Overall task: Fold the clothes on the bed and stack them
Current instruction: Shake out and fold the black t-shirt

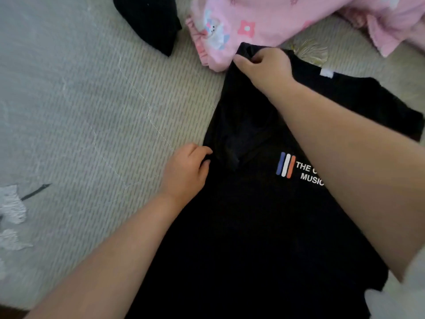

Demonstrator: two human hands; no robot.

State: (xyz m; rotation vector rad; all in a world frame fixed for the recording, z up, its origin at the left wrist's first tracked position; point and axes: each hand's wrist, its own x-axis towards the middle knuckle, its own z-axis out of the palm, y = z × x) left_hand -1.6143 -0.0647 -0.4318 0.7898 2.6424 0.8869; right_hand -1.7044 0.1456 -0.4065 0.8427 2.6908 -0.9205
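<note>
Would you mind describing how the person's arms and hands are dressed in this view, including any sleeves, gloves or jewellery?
Both forearms are bare right down to the frame edge, with no sleeve cuff in sight. The left hand and the right hand wear no gloves, and no rings, watch or bracelet can be seen on the fingers or wrists. A pale blurred patch at the lower right corner cannot be identified.

Bed (96,107) fills nearly the whole view, covered in a pale grey-green bedspread with fine woven ribbing. White embroidered flower motif (11,208) with dark stem at left edge. Tan fringed embroidery patch (309,50) near top right. Soft, even daylight, no hard shadows. Walls, floor not visible.
</note>
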